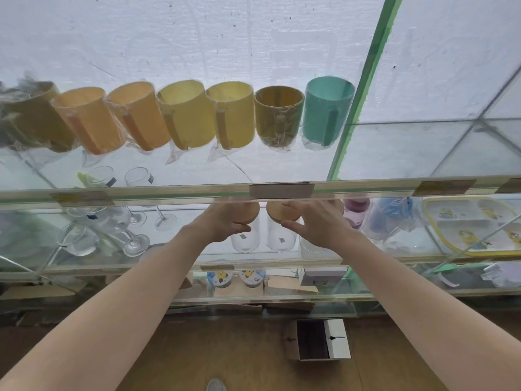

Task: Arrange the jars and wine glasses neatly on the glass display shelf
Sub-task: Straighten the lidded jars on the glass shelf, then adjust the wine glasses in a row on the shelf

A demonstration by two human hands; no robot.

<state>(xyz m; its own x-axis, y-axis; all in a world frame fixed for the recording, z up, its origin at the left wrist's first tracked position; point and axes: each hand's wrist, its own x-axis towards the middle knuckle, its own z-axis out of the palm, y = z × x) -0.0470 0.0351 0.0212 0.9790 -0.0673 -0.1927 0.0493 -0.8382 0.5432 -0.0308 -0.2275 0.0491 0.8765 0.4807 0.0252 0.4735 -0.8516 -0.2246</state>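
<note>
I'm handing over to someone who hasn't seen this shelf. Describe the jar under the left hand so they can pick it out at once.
Find the middle glass shelf, the one below the row of coloured mugs. At its centre stand clear glass jars with round wooden lids, and the left hand rests on the lid of the leftmost jar. Unlike its neighbours, it stands closest to the wine glasses at the shelf's left.

left: wine glasses (112, 230) crowd | right: bottles (358, 213) | above: shelf edge (169, 193)
</note>
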